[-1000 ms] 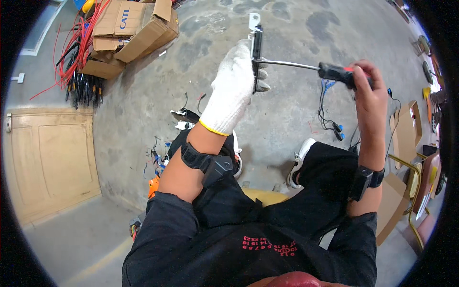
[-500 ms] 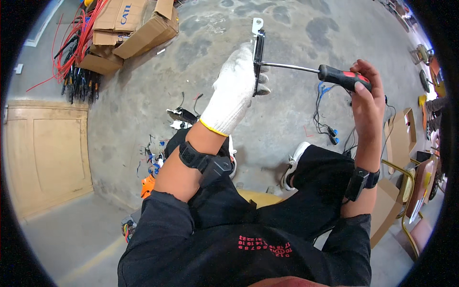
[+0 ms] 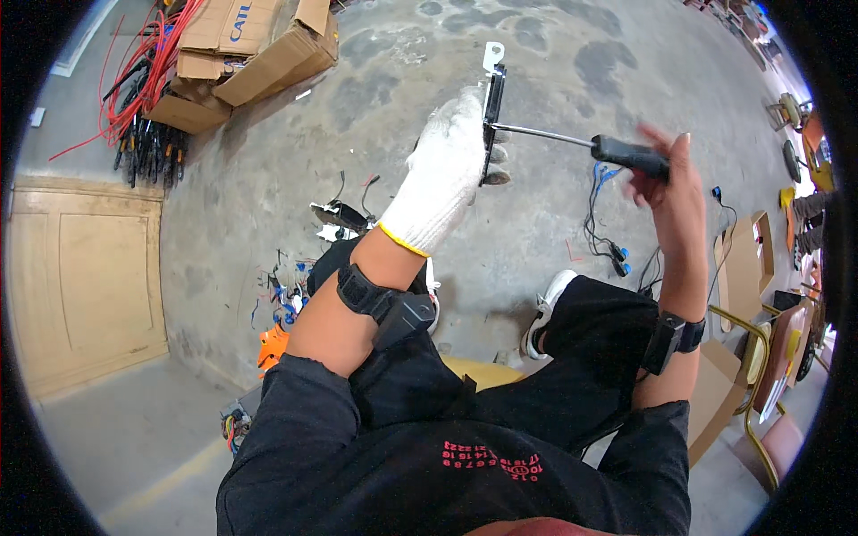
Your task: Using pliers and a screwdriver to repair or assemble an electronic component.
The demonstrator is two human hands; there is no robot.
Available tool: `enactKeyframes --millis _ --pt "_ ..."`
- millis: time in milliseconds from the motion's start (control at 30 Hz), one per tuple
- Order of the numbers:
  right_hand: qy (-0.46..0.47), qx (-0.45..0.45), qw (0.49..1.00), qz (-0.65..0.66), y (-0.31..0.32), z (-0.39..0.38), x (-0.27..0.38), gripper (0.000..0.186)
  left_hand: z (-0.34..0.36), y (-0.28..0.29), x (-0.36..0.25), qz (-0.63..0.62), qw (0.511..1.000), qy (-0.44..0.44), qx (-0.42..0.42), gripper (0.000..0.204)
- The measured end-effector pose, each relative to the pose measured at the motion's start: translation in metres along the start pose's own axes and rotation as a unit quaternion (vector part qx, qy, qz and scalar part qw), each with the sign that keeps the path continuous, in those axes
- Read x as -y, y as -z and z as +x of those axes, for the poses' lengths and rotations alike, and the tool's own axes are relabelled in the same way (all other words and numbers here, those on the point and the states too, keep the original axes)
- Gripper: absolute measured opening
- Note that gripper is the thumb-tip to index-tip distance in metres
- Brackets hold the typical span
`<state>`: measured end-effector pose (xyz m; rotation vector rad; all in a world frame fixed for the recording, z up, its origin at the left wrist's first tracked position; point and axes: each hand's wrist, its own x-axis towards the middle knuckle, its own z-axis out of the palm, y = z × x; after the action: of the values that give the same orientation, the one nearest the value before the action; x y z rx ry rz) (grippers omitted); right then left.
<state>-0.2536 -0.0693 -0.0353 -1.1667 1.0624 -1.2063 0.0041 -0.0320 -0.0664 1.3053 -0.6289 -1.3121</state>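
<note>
My left hand (image 3: 447, 165), in a white knit glove with a yellow cuff edge, is closed around a narrow black flat part (image 3: 494, 107). A pale metal tab with a hole (image 3: 493, 55) sticks out at the far end of that part. From the right, a screwdriver (image 3: 633, 156) with a black handle meets the part's side; its tip is hidden there. Bare and partly blurred, my right hand (image 3: 677, 201) has its fingers and thumb about the end of the handle.
Cardboard boxes (image 3: 268, 76) stand far left beside red tubing (image 3: 147, 58) and black cables. Loose wires and scraps (image 3: 286, 299) lie by my left leg. Black-blue cables (image 3: 594, 214) lie on the floor at right, near a metal-framed chair (image 3: 760, 375) and flattened cardboard (image 3: 746, 259).
The screwdriver handle has turned, its red patches no longer showing. My right fingers have shifted around it. My left hand and the black part have moved slightly right and nearer.
</note>
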Motion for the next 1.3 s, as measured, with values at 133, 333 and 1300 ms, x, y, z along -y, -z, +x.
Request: enactKeyframes --millis 133,333,1300 --pt "-0.197 0.063 0.949 -0.237 0.001 0.000 -0.003 0.047 0.002 0.005 0.003 -0.009 1.000 -0.021 0.010 0.047" --pt "0.014 0.019 1.000 0.018 -0.007 -0.005 0.001 0.045 0.001 0.006 0.006 -0.001 0.999 -0.040 0.029 0.047" --pt "0.019 0.001 0.995 -0.095 0.000 -0.001 -0.010 0.040 -0.002 0.005 0.000 -0.016 1.000 -0.003 0.015 0.047"
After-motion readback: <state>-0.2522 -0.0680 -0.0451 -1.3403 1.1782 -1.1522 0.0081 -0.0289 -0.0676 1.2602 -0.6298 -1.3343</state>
